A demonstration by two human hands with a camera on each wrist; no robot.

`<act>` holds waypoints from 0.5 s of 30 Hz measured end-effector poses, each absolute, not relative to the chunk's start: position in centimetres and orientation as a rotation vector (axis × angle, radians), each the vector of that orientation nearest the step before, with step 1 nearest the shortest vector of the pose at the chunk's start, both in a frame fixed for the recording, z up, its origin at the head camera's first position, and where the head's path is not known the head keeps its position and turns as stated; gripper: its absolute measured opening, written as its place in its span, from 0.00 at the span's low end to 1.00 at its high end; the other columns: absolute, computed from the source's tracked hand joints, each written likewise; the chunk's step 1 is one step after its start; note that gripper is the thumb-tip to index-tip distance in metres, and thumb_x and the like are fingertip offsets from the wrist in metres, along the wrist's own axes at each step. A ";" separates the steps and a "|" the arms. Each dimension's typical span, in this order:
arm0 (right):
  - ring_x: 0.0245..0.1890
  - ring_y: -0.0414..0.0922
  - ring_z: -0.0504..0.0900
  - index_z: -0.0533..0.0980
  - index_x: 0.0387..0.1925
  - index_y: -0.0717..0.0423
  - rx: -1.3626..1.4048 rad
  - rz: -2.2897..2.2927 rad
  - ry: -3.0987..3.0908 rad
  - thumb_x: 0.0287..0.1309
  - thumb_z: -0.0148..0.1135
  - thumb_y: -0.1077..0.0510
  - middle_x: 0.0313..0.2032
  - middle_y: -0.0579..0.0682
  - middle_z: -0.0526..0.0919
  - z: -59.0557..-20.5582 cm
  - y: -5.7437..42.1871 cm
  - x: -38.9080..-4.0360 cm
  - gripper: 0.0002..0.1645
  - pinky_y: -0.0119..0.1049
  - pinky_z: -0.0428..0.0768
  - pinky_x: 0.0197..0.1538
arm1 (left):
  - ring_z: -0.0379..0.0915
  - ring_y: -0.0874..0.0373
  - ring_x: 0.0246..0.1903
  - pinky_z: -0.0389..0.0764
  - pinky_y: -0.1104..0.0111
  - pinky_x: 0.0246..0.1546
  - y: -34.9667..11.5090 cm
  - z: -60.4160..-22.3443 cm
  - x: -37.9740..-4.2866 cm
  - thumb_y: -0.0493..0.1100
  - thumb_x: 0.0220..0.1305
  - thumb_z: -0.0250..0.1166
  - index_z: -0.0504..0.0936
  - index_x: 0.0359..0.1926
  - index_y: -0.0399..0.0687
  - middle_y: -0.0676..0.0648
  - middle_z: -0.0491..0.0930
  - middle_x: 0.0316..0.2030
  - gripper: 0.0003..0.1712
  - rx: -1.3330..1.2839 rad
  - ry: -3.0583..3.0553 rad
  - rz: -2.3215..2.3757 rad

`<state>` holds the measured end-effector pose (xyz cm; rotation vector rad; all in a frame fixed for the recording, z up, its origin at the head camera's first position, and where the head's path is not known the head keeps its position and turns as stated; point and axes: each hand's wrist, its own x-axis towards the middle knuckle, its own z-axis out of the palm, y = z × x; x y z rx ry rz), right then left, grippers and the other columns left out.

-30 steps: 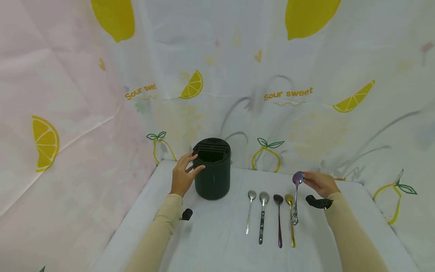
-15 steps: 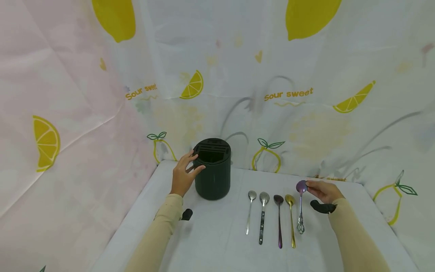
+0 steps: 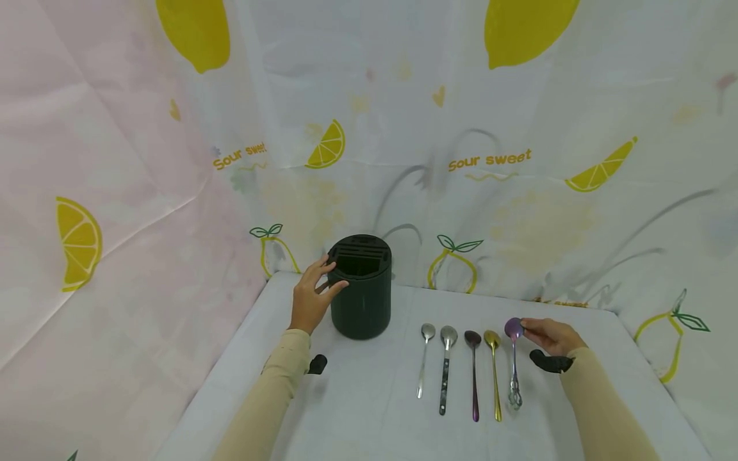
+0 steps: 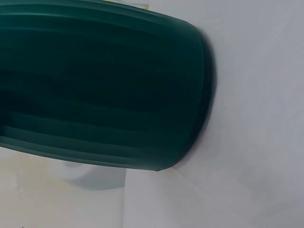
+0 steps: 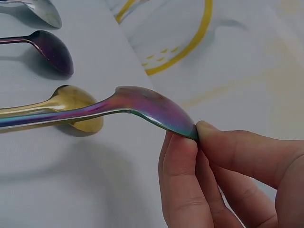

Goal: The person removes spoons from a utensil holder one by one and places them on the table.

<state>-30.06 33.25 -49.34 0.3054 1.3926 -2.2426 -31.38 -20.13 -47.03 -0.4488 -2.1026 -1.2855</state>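
My right hand (image 3: 551,335) pinches the bowl tip of a purple iridescent spoon (image 3: 514,358) between thumb and fingers. In the right wrist view the spoon's bowl (image 5: 156,109) stands above the cloth; whether its ornate handle end touches the table I cannot tell. Just left of it lies a gold spoon (image 3: 494,371), then a dark purple spoon (image 3: 475,378), a spoon with a dark patterned handle (image 3: 445,378) and a small silver spoon (image 3: 423,362). My left hand (image 3: 311,298) holds the upper left side of a dark green utensil holder (image 3: 361,307), which also fills the left wrist view.
A white cloth covers the table (image 3: 369,410). Behind it hangs a lemon-print backdrop (image 3: 403,128), close to the holder's back. The holder's top has a large opening at the front and narrow slots behind.
My right hand has moved the purple spoon right and nearer to me, from over the gold spoon to beside it, and lower in view. The left hand and holder have stayed still.
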 end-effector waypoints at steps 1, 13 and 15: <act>0.34 0.41 0.86 0.84 0.28 0.63 0.315 -2.241 1.393 0.68 0.46 0.73 0.31 0.53 0.86 -49.5 33.3 -30.0 0.21 0.27 0.83 0.47 | 0.63 0.54 0.66 0.83 0.60 0.50 -20.1 -47.0 -31.4 0.50 0.55 0.73 0.79 0.61 0.49 0.48 0.68 0.67 0.31 -0.449 -2.102 -1.287; 0.33 0.41 0.86 0.84 0.27 0.62 0.390 -2.243 1.382 0.69 0.46 0.73 0.30 0.53 0.85 -51.0 33.6 -29.0 0.22 0.26 0.83 0.47 | 0.64 0.53 0.66 0.83 0.56 0.49 -20.1 -47.0 -31.5 0.49 0.56 0.73 0.79 0.61 0.50 0.49 0.67 0.67 0.31 -0.455 -2.100 -1.281; 0.32 0.40 0.86 0.84 0.26 0.62 0.418 -2.239 1.401 0.69 0.47 0.73 0.29 0.53 0.85 -51.2 33.5 -29.0 0.22 0.25 0.83 0.45 | 0.64 0.52 0.65 0.83 0.55 0.49 -20.1 -47.0 -31.5 0.49 0.56 0.73 0.79 0.61 0.50 0.49 0.68 0.67 0.31 -0.458 -2.096 -1.282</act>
